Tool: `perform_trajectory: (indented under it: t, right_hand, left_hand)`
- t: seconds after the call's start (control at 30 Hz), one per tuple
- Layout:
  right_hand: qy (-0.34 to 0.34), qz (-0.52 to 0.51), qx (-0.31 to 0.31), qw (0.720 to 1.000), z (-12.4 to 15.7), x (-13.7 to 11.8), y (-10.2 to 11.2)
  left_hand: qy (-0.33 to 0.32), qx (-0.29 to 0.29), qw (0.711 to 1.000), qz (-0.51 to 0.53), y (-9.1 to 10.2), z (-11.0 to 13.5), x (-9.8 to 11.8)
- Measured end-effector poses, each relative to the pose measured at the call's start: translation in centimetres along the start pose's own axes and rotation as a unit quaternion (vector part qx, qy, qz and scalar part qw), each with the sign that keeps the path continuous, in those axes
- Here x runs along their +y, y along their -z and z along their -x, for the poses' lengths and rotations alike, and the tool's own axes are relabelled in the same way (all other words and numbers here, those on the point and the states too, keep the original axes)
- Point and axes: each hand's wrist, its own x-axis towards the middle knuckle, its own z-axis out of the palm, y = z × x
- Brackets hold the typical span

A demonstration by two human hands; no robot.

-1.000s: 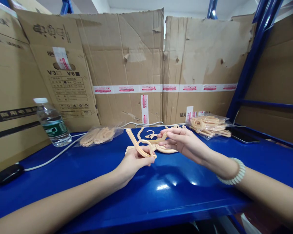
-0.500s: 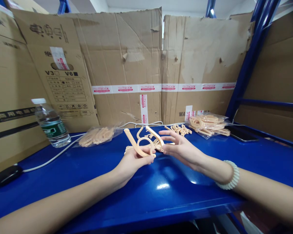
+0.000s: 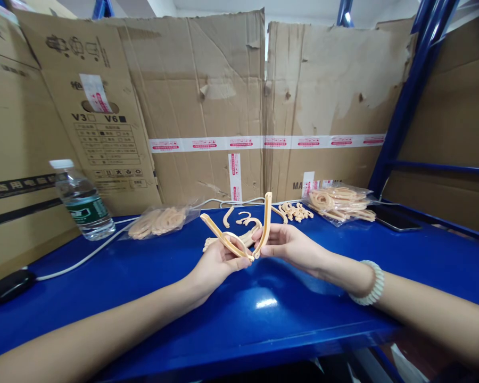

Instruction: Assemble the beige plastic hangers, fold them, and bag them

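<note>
Beige left piece (image 3: 213, 226) is pinched between the left hand's (image 3: 217, 264) thumb and fingers, long end sticking up past them. Right hand (image 3: 289, 246) grips the right piece (image 3: 267, 218) near its bottom, tip upright above the fingers. Lower ends sit together between the hands; can't tell if they're touching. Left fingers mostly hidden behind the piece. Parts (image 3: 245, 235) on the table (image 3: 151, 266) partly covered by the hands.

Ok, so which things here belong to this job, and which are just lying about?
Job, by the looks:
looped piece in the left hand
curved piece in the right hand
likely the loose pieces
perhaps the bagged pieces

Lying about, it seems:
bottle
phone
white cable
black gadget
</note>
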Motion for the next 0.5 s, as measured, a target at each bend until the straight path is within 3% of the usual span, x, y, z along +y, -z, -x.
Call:
perform_trajectory:
  t: [0.2, 0.5]
  right_hand:
    - [0.006, 0.017, -0.038, 0.999, -0.15, 0.3, 0.3]
    - [0.022, 0.036, -0.028, 0.999, 0.28, -0.12, -0.19]
  left_hand:
    - [0.005, -0.025, 1.0, -0.002, -0.32, 0.29, 0.46]
    - [0.03, 0.026, 0.999, -0.021, -0.58, 0.49, 0.53]
